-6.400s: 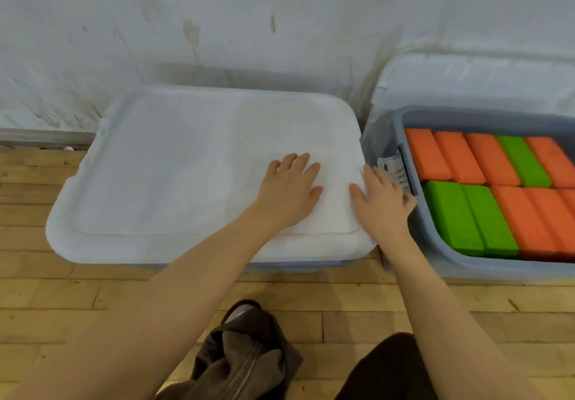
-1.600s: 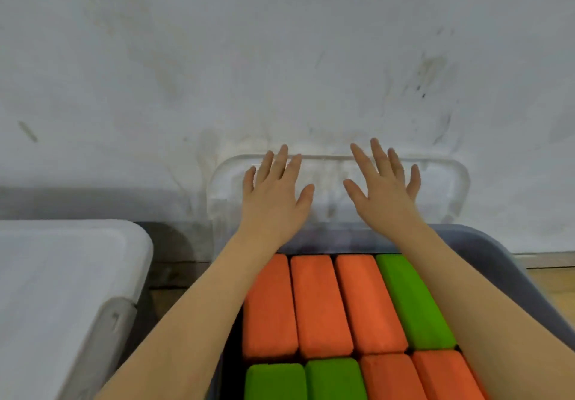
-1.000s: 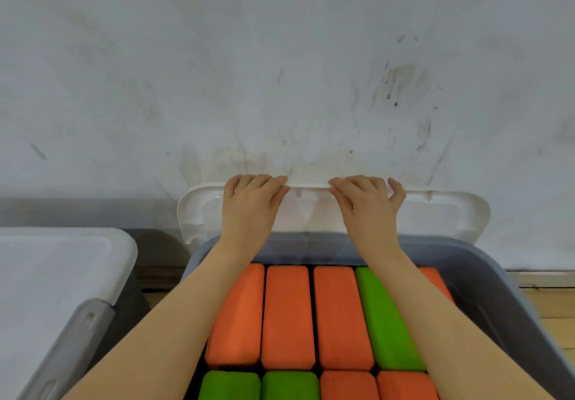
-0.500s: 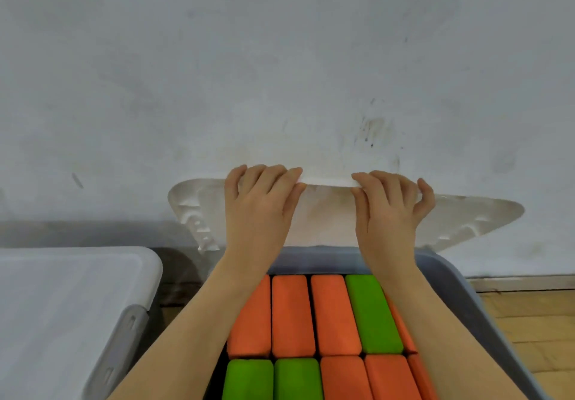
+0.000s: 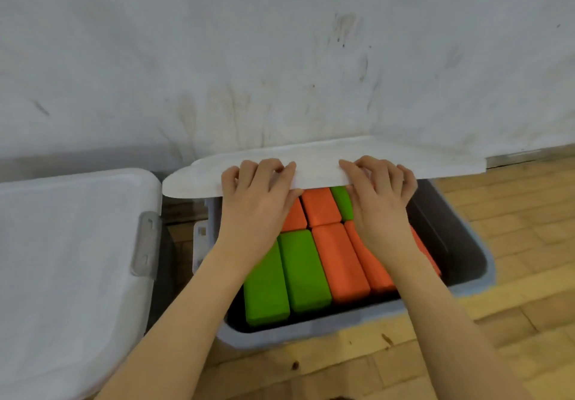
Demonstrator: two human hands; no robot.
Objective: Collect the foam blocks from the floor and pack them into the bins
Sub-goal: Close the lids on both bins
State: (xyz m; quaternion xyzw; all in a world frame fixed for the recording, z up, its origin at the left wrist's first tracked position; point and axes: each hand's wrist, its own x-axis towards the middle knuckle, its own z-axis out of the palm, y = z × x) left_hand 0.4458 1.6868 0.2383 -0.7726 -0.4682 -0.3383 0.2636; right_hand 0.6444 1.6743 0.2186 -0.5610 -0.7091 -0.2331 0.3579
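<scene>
A grey bin (image 5: 342,325) sits on the wooden floor, packed with orange foam blocks (image 5: 339,262) and green foam blocks (image 5: 301,272). A white lid (image 5: 317,166) hovers flat over the bin's far half and hides the back row of blocks in part. My left hand (image 5: 258,194) grips the lid's near edge, fingers curled over the top. My right hand (image 5: 379,194) grips the same edge further right. Both forearms cross over the blocks.
A second bin with a white lid (image 5: 68,259) on it stands at the left, a grey latch (image 5: 144,244) on its side. A scuffed white wall (image 5: 280,57) runs behind both bins. Wooden floor (image 5: 513,244) extends to the right and front.
The lid, which leaned against the wall, has been tipped down and pulled toward me over the bin. Both hands stayed on its edge. The view has tilted downward.
</scene>
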